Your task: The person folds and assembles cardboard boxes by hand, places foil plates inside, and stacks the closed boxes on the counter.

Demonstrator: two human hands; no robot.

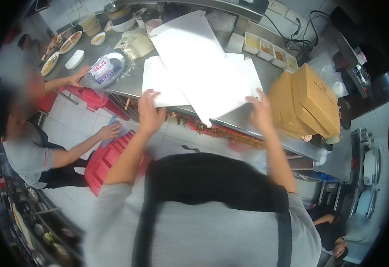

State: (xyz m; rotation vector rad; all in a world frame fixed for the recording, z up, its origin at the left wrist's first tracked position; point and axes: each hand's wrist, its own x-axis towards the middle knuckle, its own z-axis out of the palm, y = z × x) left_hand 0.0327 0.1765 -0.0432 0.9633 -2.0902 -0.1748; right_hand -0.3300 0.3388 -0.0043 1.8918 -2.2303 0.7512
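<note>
Two flat white cardboard sheets point(190, 40) with small corner tabs lie crossed over each other on the steel counter, the longer one slanting towards me. The lower sheet point(243, 71) spreads out to both sides underneath. At its left edge, near the front corner, my left hand point(151, 113) has its fingers bent round the cardboard. My right hand point(261, 111) pinches the right edge, thumb and fingers close together. The parts of the fingers under the sheet are hidden.
Brown cardboard boxes point(308, 102) stand stacked on the right, below food tubs point(265, 46). Packaged paper plates point(106, 69) lie left, beside a co-worker's hand point(79, 76); the co-worker's other hand holds a blue cloth point(110, 132). A red bin point(109, 160) stands on the floor. Another person point(332, 227) is behind right.
</note>
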